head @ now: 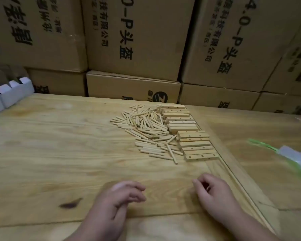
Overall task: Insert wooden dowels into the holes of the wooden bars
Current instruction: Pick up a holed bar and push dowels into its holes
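Note:
A loose heap of short wooden dowels [146, 129] lies on the wooden table [50, 153], past its middle. Right beside the heap, several wooden bars [189, 134] with small holes are lined up in a row running toward me. My left hand [118, 197] rests low on the table near the front edge, fingers loosely curled and holding nothing. My right hand [212, 192] rests to its right, also loosely curled and empty. Both hands are well short of the dowels and bars.
Stacked cardboard boxes [137, 40] form a wall behind the table. White moulded packing pieces [10, 94] sit at the far left. A clear plastic bag with a green strip [288, 155] lies at the right. A seam [233, 173] runs between two tabletops.

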A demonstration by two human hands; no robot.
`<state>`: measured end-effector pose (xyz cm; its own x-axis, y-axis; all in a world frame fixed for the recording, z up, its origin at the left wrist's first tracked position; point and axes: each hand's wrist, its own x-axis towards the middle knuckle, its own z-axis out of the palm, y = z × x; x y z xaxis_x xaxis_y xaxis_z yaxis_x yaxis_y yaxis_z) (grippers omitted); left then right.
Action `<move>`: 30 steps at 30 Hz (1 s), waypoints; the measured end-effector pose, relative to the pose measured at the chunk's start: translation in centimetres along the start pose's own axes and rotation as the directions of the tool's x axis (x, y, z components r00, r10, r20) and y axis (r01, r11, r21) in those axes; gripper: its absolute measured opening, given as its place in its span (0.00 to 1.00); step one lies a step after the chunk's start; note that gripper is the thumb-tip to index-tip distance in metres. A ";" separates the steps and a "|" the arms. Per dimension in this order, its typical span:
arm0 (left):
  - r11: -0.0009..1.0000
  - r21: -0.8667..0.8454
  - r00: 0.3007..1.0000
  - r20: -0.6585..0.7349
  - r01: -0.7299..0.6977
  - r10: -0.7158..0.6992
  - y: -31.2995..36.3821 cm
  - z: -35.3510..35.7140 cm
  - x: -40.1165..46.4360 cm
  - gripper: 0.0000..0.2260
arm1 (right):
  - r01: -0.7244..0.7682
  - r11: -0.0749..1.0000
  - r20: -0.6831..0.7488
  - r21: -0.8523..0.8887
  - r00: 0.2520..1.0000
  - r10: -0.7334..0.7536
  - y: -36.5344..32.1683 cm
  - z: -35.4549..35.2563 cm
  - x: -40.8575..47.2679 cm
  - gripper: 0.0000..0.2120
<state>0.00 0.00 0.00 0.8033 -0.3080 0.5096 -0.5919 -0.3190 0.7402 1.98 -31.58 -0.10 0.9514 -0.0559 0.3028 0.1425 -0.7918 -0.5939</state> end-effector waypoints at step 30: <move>0.827 0.454 0.935 -0.041 0.333 -0.354 -8.7 4.4 14.4 0.07 | 0.005 0.964 0.007 -0.264 1.000 -0.004 3.3 1.0 7.6 0.12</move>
<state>16.43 -5.60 -0.99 0.9627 -0.1386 0.2324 -0.2519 -0.7729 0.5824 9.96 -34.06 -0.52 0.9528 -0.0488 0.2996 0.0703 -0.9247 -0.3741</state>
